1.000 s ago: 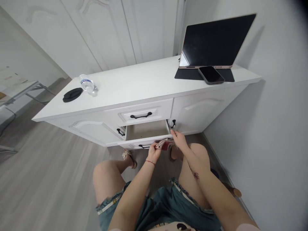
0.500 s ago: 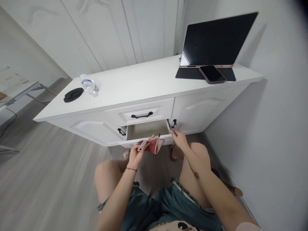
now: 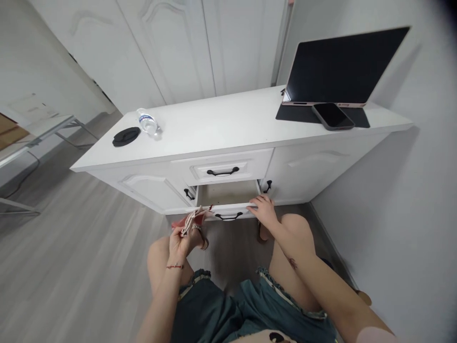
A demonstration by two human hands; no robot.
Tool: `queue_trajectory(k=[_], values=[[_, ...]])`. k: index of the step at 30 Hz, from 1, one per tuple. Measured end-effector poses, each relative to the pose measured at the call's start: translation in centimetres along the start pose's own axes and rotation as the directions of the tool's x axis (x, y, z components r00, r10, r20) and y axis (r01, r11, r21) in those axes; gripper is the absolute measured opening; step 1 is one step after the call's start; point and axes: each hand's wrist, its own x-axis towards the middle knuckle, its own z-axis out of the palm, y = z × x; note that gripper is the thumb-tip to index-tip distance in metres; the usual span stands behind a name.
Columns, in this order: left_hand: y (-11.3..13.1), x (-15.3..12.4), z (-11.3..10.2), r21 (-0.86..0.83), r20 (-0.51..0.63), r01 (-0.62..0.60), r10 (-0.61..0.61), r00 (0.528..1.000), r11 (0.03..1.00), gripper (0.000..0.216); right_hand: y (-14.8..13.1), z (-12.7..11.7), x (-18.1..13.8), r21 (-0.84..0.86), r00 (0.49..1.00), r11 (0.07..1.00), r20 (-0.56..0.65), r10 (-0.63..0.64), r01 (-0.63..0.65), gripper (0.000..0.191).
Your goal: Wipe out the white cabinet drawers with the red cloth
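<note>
I crouch in front of a white cabinet (image 3: 221,136). My left hand (image 3: 181,242) is closed on a small red and cream cloth pouch (image 3: 192,219), held over my left knee, left of the open lower drawer (image 3: 225,196). My right hand (image 3: 263,212) rests on the drawer's front edge at its right end, fingers curled over the rim. The drawer's visible inside is bare. Above it the upper drawer (image 3: 223,167) is closed, with a black handle.
On the cabinet top stand a propped tablet (image 3: 344,66) on a dark mat, a phone (image 3: 332,116), a lying water bottle (image 3: 147,122) and a black round object (image 3: 126,136). Wall close at right; wardrobe doors behind; a table (image 3: 24,138) at far left.
My left hand has carried the pouch away from the drawer front, leftward and down toward my knee. My right hand has settled on the drawer's front edge. The view has shifted slightly.
</note>
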Motion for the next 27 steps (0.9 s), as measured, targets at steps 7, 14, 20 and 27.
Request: queue_trajectory(k=[7, 14, 20, 27], values=[[-3.6, -1.3, -3.8, 0.226, -0.024, 0.318, -0.321, 0.947, 0.921, 0.072, -0.4, 0.2, 0.9, -0.051, 0.996, 0.995, -0.014, -0.085, 0.084, 0.012], [-5.0, -1.4, -4.2, 0.373, -0.014, 0.255, -0.269, 0.963, 0.892, 0.052, -0.6, 0.9, 2.4, -0.195, 0.998, 0.981, -0.066, -0.003, -0.01, 0.029], [-6.1, -0.4, -4.8, 0.413, -0.138, 0.152, -0.103, 0.985, 0.898, 0.029, -0.9, 2.3, 5.0, -0.276, 0.988, 0.951, 0.022, 0.152, -0.14, 0.05], [-6.7, -0.3, -3.5, 0.434, -0.075, 0.118, -0.094, 0.993, 0.893, 0.045, -1.3, 4.0, 8.0, -0.254, 0.941, 0.917, 0.061, 0.333, -0.308, 0.054]])
